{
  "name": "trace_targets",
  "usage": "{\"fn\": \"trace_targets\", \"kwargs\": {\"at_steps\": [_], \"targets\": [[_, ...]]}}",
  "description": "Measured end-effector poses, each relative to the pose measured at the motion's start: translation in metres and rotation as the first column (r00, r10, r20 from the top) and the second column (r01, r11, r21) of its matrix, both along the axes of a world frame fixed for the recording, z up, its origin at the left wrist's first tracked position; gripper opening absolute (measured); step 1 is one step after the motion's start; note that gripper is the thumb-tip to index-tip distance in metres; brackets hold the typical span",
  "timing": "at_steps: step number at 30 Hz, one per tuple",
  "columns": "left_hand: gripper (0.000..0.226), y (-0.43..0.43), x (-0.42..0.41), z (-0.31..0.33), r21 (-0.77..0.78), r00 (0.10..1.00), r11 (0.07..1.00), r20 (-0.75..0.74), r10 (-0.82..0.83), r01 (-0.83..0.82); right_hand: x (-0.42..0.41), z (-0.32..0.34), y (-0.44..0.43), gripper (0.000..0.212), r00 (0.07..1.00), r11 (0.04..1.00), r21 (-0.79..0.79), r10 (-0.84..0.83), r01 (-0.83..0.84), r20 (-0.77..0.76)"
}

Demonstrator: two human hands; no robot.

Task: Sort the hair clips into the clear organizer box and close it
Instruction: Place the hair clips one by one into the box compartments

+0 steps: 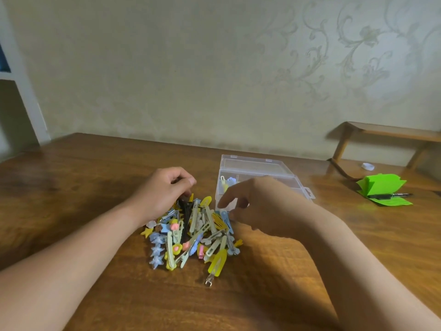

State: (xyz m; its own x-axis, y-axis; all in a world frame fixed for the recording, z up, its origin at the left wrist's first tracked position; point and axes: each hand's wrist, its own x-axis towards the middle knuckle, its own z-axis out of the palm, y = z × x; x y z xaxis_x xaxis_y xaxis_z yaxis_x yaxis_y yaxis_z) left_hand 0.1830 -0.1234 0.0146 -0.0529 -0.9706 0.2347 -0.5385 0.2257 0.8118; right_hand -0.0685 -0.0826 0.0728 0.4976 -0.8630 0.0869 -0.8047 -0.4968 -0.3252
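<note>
A heap of hair clips [191, 235] in yellow, blue, pink and cream lies on the wooden table [71, 187]. My left hand [164, 192] rests on the heap's far end, fingers curled shut around the top of a black hair clip [185, 209]. My right hand [260, 206] hovers at the heap's right edge, blurred, with its fingers apart and its fingertips by a blue clip [225, 219]. Behind it stands the clear organizer box [253, 168] with its lid open. A few clips [226, 183] sit in its back left compartment; my right hand hides the box's front.
A folded green paper [381, 187] with a black pen [391, 195] on it lies at the right. A small white cap [367, 166] sits behind it, near a low wooden shelf [386, 132] against the wall.
</note>
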Motion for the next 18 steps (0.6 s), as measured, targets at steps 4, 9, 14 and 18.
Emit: {"fn": "trace_targets", "kwargs": {"at_steps": [4, 9, 14, 18], "targets": [[0.018, 0.001, 0.0001, -0.0012, -0.004, 1.0, 1.0, -0.007, -0.012, 0.012, 0.0054, -0.0037, 0.0031, 0.046, 0.993, 0.999, -0.026, 0.026, -0.029, -0.119], [0.017, 0.0003, -0.0002, -0.0013, -0.007, 1.0, 1.0, -0.004, -0.013, 0.013, 0.0062, -0.0074, 0.0015, 0.044, 0.972, 0.997, -0.071, 0.014, -0.031, -0.236], [0.017, 0.0005, 0.0003, -0.0014, -0.01, 1.0, 1.0, -0.005, -0.018, 0.017, 0.0034, -0.0053, 0.0011, 0.025, 0.953, 0.996, -0.082, 0.003, -0.029, -0.304], [0.017, -0.0001, 0.001, -0.0016, -0.009, 1.0, 1.0, 0.008, -0.024, 0.024, 0.0025, -0.0029, 0.0025, 0.013, 0.948, 0.998, -0.059, 0.009, -0.029, -0.319]]}}
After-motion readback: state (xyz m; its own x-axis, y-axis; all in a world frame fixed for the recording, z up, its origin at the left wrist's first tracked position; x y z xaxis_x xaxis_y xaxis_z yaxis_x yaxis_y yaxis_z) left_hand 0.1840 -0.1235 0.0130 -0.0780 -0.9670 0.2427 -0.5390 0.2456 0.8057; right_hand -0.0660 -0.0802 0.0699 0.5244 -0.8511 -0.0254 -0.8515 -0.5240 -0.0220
